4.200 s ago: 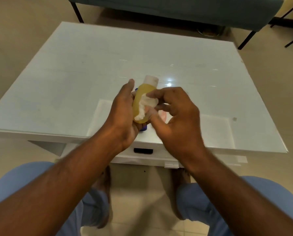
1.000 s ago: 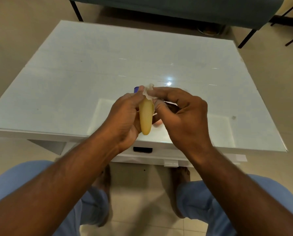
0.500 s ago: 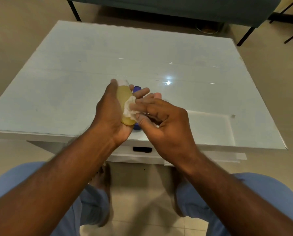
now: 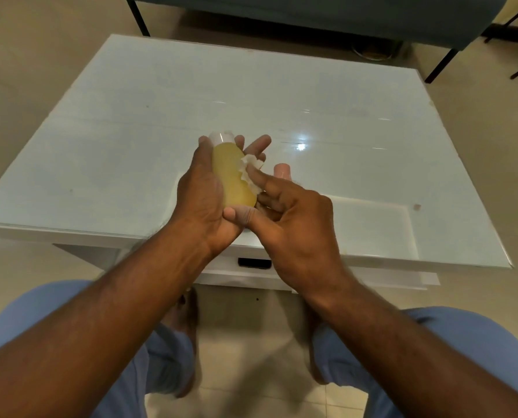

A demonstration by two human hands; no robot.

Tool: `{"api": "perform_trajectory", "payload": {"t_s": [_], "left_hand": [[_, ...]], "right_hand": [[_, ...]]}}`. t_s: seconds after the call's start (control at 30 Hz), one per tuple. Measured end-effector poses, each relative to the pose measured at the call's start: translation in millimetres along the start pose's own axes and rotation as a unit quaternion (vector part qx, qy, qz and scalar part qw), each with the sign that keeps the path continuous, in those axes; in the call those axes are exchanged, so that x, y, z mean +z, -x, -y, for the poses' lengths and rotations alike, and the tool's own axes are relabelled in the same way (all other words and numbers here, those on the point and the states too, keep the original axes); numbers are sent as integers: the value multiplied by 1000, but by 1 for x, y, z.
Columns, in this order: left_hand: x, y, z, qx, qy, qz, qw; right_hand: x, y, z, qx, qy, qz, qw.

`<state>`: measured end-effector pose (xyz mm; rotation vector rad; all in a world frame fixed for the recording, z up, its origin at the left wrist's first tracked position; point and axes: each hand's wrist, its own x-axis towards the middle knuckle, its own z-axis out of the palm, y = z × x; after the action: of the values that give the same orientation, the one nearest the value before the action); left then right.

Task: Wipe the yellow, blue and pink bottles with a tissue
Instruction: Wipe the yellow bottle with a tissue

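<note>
My left hand (image 4: 202, 200) grips the yellow bottle (image 4: 230, 176) above the table's near edge, its white cap pointing away from me. A crumpled white tissue (image 4: 248, 173) is pinched in my right hand (image 4: 293, 218) and pressed against the bottle's right side. Just behind my right fingers the cap of the pink bottle (image 4: 282, 171) shows, standing on the table. The blue bottle is hidden behind my hands.
The white glass-topped table (image 4: 131, 140) has a drawer with a dark handle slot (image 4: 254, 262) under its near edge. A dark sofa on black legs (image 4: 312, 13) stands beyond the table. My knees in blue trousers (image 4: 55, 321) are below.
The yellow bottle went from pointing down to cap-up in my left hand, and the tissue slid from its cap to its right side. The pink bottle's cap has come into sight; the blue one is hidden.
</note>
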<state>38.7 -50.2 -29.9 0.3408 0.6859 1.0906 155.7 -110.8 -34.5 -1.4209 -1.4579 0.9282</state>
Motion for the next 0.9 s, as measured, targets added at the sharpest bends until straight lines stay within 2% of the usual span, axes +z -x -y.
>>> {"api": "perform_trajectory", "payload": {"t_s": [0.13, 0.27, 0.37, 0.47, 0.6, 0.67, 0.77, 0.83, 0.9], "left_hand": [[-4, -3, 6, 40, 15, -24, 999], [1, -4, 12, 106, -19, -54, 993], [4, -7, 13, 168, -84, -65, 980], [8, -9, 15, 223, -195, -68, 953], [12, -6, 9, 270, -283, -58, 919], [8, -9, -9, 257, -286, -105, 917], [-10, -24, -44, 172, -298, -190, 920], [-27, -38, -54, 112, -357, -233, 898], [-43, -52, -54, 92, -435, -267, 855]], "right_hand": [[-2, 0, 2, -26, 34, -64, 997], [-5, -2, -3, 25, -9, -97, 995], [-8, -8, -5, 89, -73, -113, 987], [-11, -15, -6, 156, -124, -136, 970], [-16, -17, -3, 152, -106, -116, 976], [-24, -19, 2, 132, -136, -96, 977], [-46, -30, 11, 107, -239, -139, 955], [-62, -35, 13, 133, -324, -184, 918], [-72, -38, 11, 164, -379, -214, 885]]}}
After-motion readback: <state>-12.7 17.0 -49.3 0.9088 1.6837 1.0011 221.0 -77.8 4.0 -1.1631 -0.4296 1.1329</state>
